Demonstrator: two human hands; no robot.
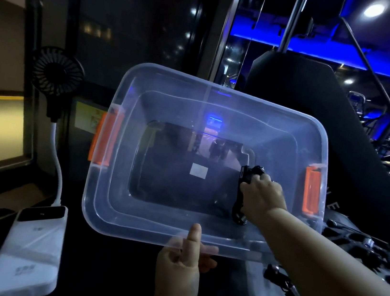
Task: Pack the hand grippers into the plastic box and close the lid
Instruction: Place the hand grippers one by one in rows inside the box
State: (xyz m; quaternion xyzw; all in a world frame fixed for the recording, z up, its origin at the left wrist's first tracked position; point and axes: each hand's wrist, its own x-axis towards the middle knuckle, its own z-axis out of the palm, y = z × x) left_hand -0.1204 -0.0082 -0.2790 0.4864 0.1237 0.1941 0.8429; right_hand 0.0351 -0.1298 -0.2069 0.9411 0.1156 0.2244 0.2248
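1. From where I stood, the plastic box [121, 167] was tipped up, its open mouth turned toward the person, and no lid was on it.
2. The left hand [180, 261] gripped the near rim at about its middle. One finger stood straight up against the inner wall, and the other fingers showed through the clear plastic, curled under the lip.
3. The right hand [263, 197] reached in over the near right corner, its fingers curled round a black hand gripper [247, 175].
4. That gripper was inside the box, near the right-hand wall and low over the bottom. Its spring end pointed toward the near rim (whether it touched the bottom I could not tell).
5. An orange latch [105, 137] sat on the left short side and a second orange latch [312, 189] on the right.
6. A small white label [198, 171] showed in the middle of the bottom.
7. More hand grippers [360, 246] lay in a dark heap outside the box, to the right of the forearm, and one gripper [280, 280] lay nearer, below the rim.
8. To the left stood a black fan [56, 73] on a white bendable neck, with a white power bank [29, 252] at its foot.
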